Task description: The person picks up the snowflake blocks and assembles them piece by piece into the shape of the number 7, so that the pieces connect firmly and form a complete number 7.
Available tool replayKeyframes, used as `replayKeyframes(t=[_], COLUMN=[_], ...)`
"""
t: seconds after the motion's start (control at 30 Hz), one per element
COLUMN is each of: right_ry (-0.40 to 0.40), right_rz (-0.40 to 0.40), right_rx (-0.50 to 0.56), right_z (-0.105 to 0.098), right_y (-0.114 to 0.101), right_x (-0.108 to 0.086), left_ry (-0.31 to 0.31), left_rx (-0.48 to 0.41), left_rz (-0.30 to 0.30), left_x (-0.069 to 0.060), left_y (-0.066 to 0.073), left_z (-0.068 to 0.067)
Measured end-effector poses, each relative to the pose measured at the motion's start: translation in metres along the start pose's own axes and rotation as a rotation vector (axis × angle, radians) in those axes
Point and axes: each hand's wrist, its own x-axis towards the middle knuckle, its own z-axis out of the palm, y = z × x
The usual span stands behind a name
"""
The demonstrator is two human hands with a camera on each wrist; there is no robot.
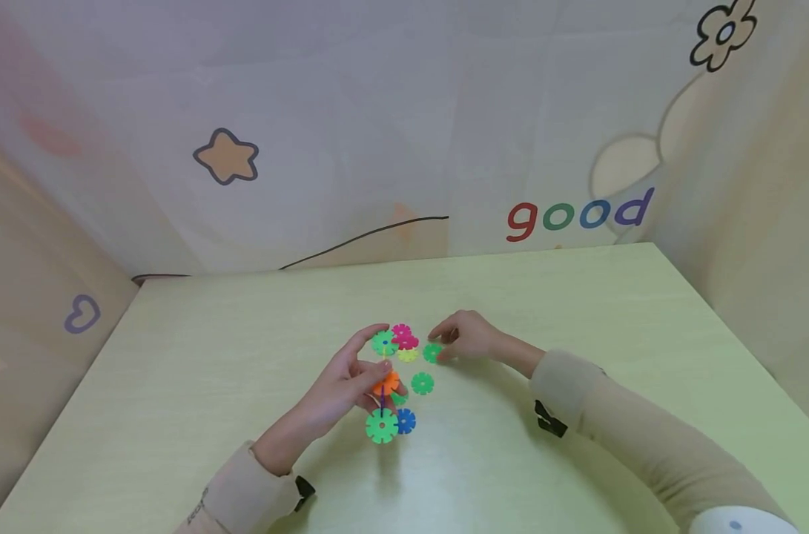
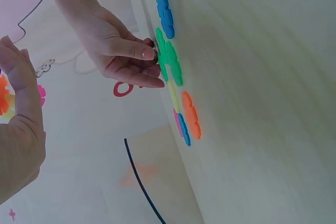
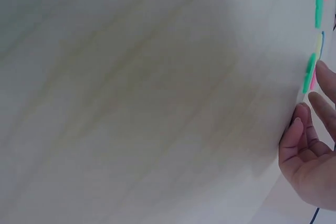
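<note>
Pinching an assembly of joined notched discs (image 1: 382, 401) at its orange disc (image 1: 390, 383), the left hand (image 1: 335, 394) holds it above the surface (image 1: 244, 326), index finger extended beside the upper green disc (image 1: 380, 345). The right hand (image 1: 469, 337), thumb and fingers parted, lies at a loose green disc (image 1: 431, 352) on the surface; whether they touch cannot be told.

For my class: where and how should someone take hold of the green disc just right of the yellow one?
Probably pinch the notched rim of the green disc, coming from its right: it is thin and looks nearly flat on the table, the yellow disc crowds its left, and the right grip is opposite.
</note>
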Motion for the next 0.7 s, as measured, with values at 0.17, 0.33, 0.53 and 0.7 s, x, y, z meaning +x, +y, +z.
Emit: replayKeyframes(t=[0.17,0.33,0.53,0.7], right_ry=[-0.009,-0.001,0.017,0.020], right_rz=[0.013,0.005,0.016,0.001], right_rx=[-0.030,-0.045,-0.037,-0.026], right_z=[0.0025,0.0043,0.0053,0.0036], right_y=[-0.0004,0.0015,0.0026,0.0019], right_x=[0.0020,0.0035,0.0027,0.0013], left_ry=[-0.005,-0.007,-0.001,0.016], left_rx=[0.000,-0.007,0.008,-0.007], left_rz=[0.007,0.013,0.021,0.006], left_x=[-0.0002,-0.0003,-0.0004,-0.0009], left_y=[0.0006,0.0004,0.0002,0.0004], left_z=[0.0003,0.0008,0.0008,0.0005])
